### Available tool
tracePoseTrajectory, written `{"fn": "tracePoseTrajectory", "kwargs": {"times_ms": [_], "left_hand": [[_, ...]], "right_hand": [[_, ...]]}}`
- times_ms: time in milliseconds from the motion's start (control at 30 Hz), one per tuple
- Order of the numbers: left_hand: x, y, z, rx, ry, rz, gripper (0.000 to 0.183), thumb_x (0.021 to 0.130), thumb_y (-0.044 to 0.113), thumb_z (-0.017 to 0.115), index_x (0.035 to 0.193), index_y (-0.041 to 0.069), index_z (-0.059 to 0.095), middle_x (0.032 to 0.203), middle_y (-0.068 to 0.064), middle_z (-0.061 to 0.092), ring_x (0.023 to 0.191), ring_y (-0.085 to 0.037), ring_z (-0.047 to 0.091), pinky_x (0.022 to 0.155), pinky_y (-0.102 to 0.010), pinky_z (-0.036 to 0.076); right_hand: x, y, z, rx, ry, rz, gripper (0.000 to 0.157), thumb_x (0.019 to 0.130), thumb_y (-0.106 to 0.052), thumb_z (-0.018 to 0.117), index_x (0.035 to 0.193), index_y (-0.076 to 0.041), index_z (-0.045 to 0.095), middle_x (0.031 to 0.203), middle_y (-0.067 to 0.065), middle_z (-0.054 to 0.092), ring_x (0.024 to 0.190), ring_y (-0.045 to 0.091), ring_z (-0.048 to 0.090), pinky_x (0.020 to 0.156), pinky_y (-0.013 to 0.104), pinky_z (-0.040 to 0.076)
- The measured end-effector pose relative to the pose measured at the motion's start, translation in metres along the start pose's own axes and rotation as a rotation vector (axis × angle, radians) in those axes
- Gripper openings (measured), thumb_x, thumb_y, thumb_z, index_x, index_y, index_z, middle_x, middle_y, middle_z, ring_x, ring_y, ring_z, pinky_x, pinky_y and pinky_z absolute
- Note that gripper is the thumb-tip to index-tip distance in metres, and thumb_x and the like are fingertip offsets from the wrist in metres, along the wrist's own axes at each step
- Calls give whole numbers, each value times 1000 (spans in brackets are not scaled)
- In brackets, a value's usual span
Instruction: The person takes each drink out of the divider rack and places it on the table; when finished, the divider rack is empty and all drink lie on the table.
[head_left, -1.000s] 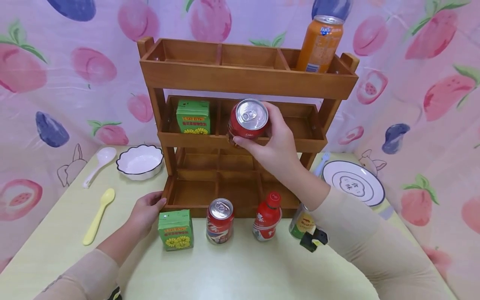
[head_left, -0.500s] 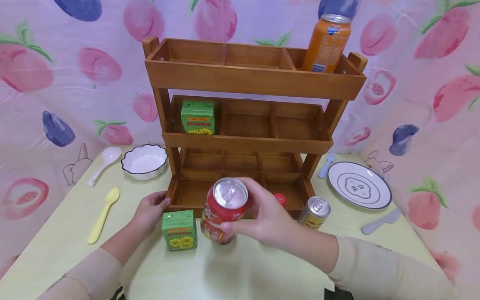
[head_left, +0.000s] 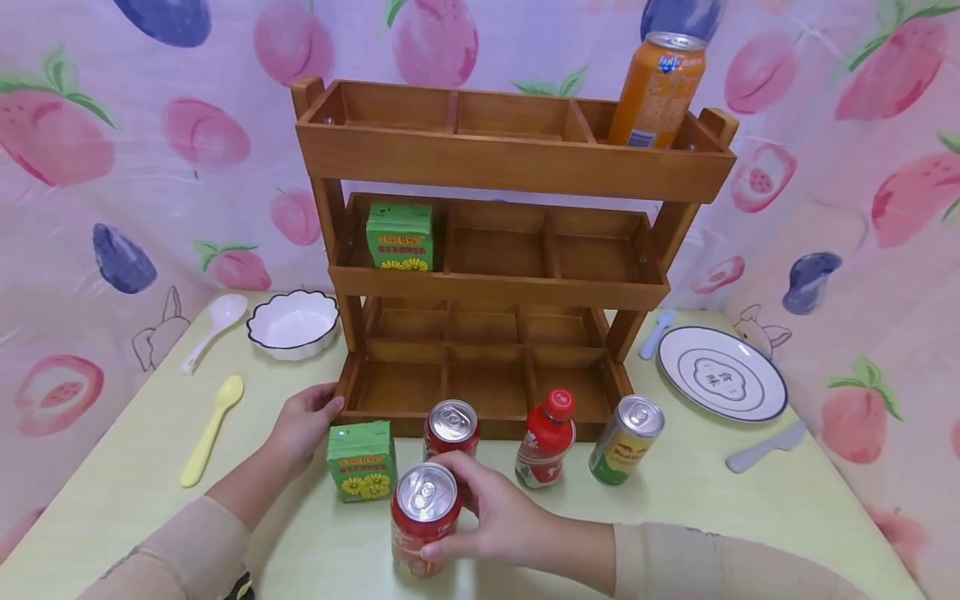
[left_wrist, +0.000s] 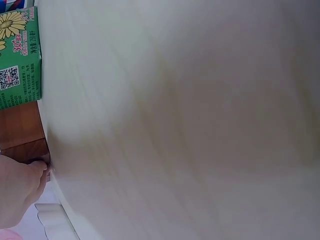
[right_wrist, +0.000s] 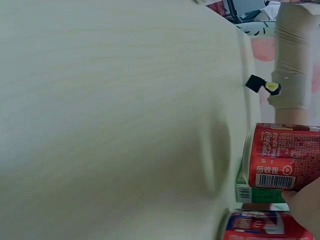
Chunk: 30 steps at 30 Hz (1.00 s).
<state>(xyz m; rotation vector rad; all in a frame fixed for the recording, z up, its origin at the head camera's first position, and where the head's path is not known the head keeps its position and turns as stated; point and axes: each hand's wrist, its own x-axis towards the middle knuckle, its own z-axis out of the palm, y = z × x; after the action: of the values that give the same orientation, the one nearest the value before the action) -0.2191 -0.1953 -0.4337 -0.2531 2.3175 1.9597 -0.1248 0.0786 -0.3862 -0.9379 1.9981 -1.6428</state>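
Observation:
My right hand (head_left: 502, 517) grips a red Coca-Cola can (head_left: 422, 537), upright at the front of the table; the right wrist view shows its barcode side. Behind it stands a second red cola can (head_left: 453, 425), partly covered by the hand. With thumb and fingers, my left hand (head_left: 303, 425) holds the lower front left corner of a three-tier wooden rack (head_left: 510, 162). Right beside that hand is a green drink carton (head_left: 362, 467). A red bottle (head_left: 545, 446) and a Red Bull can (head_left: 626, 442) stand at the rack's front right.
An orange Fanta can (head_left: 658, 92) is in the top tier's right compartment; another green carton (head_left: 401, 237) sits in the middle tier's left one. At left lie a white bowl (head_left: 292, 325), a white spoon (head_left: 217, 321) and a yellow spoon (head_left: 213, 429). At right: a plate (head_left: 720, 375), fork (head_left: 656, 333) and knife (head_left: 765, 447).
My right hand has brought the Coca-Cola can from in front of the middle tier down and toward me, to the front of the table. My left hand stays at the rack's corner.

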Motion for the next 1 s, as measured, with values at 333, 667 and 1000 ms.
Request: {"fn": "tracePoseTrajectory", "kwargs": {"times_ms": [333, 667, 1000], "left_hand": [[-2, -2, 3, 10, 15, -7, 43, 94, 8, 44, 130, -12, 34, 130, -28, 38, 119, -33, 37, 99, -39, 32], [-2, -1, 6, 7, 16, 4, 43, 94, 9, 44, 130, -13, 33, 130, -29, 37, 119, -34, 37, 99, -40, 32], [-3, 2, 3, 2, 15, 5, 44, 94, 9, 44, 130, -13, 32, 131, -29, 36, 120, -34, 36, 100, -40, 31]], "right_hand": [[-3, 16, 7, -25, -30, 100, 66, 68, -19, 78, 122, -21, 41, 116, -7, 52, 110, 10, 47, 92, 25, 39], [-2, 4, -3, -244, -48, 13, 77, 61, -33, 81, 125, -23, 40, 120, -8, 50, 111, 8, 47, 92, 25, 40], [48, -143, -71, -423, 246, -190, 65, 72, -26, 75, 126, -8, 43, 127, -4, 48, 117, 8, 42, 97, 27, 35]]}}
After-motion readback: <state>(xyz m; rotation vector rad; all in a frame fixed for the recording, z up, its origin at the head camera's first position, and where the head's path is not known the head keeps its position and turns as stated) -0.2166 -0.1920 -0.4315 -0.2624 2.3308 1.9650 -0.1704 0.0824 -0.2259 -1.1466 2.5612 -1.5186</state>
